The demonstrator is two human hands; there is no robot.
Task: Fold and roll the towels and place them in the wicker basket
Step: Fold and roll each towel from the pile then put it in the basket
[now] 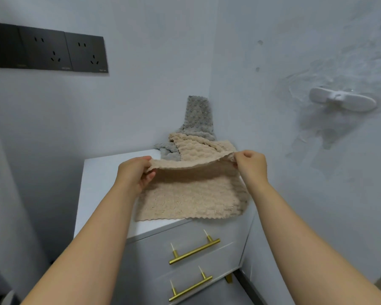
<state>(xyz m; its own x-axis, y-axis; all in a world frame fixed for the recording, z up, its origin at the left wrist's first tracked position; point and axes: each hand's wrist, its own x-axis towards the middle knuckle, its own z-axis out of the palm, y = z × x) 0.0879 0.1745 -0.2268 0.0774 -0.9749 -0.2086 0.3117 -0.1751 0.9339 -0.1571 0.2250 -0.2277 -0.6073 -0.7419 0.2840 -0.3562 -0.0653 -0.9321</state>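
A beige towel [191, 194] lies spread on the white cabinet top [101, 179], its near edge hanging slightly over the front. My left hand [134, 172] pinches its far left corner and my right hand [251, 166] pinches its far right corner, both lifting that edge above the cabinet. Behind it a grey towel [198, 119] is bunched in the corner and leans up against the wall, partly covered by the beige one. No wicker basket is in view.
The white cabinet has two drawers with gold bar handles [194, 252] below the top. Walls close it in at the back and right. Dark wall sockets [46, 51] sit high on the left; a white wall hook [341, 102] sticks out on the right.
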